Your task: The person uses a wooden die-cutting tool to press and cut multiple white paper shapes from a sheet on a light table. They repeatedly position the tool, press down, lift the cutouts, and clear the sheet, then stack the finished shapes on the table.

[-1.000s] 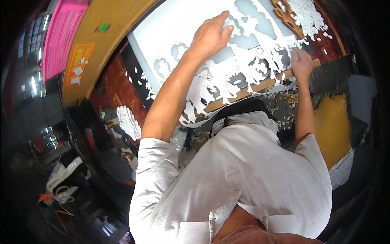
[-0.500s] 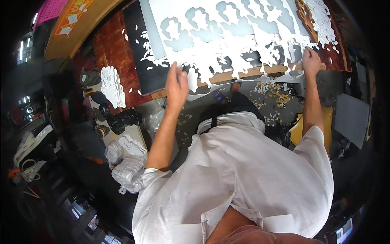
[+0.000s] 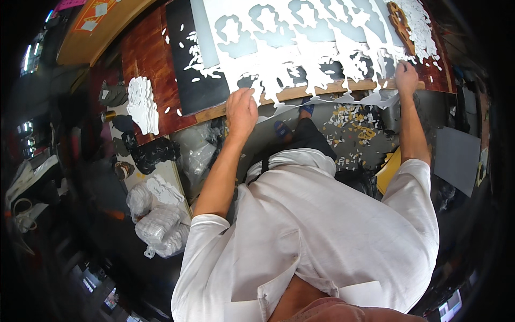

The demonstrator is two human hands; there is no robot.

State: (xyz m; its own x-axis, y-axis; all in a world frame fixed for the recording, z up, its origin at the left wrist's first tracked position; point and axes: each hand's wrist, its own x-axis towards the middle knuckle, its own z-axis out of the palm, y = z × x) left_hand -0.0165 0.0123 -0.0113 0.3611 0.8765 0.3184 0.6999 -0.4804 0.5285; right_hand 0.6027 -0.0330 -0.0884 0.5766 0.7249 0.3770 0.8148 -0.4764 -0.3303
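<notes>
A thin white sheet (image 3: 316,51) full of cut-out shapes lies over the work table, and its ragged near edge droops past the table's front. My left hand (image 3: 242,111) is closed on this sheet's near left corner, fingertips pressed together. At the right corner my right hand (image 3: 406,79) pinches the same sheet. Small white oval scraps (image 3: 199,56) are scattered beside it on a black board (image 3: 201,96). An orange-brown, looped cutting die (image 3: 399,24) rests at the far right, next to a heap of small white pieces (image 3: 424,32).
A stack of white wavy cut pieces (image 3: 142,104) lies on the table's reddish left part (image 3: 161,115). Clear-wrapped white bundles (image 3: 161,228) stand low at my left. Scraps litter the floor (image 3: 348,129) under the table. A grey panel (image 3: 456,158) leans at the right.
My left hand has moved inward to the right, and its spread fingers have closed on the sheet's corner. My right hand stays at the right corner. The view has shifted slightly.
</notes>
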